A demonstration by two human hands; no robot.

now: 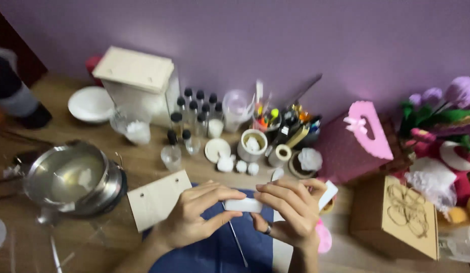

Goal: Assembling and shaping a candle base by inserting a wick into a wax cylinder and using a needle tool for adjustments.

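— Head view: what have you got between your hands?

— Your left hand (197, 215) and right hand (288, 212) meet on a small white block (243, 205). Your left thumb and fingertips are pinched on its left end, and your right fingertips are closed on its right end, so it hangs level between them, above a dark blue mat (214, 253).

— Anything else in your grip?

— A thin metal rod (237, 242) slants down from just under your left thumb, across the mat. I cannot tell whether your fingers hold it or it simply lies there. There is a ring on one right finger.

— And around your fingers?

— Just left of your left knuckles lies a pale wooden panel (156, 199) with small holes. Further left sits a steel pot (73, 179). Beyond your fingertips, toward the wall, stand small white round pieces (240, 165), a white cup (251, 145), a roll of tape (281, 153) and a cluster of black-capped glass bottles (194, 116). Right of your right hand sits a cardboard box (396, 217), well apart, with a pink bag (353, 141) behind it.
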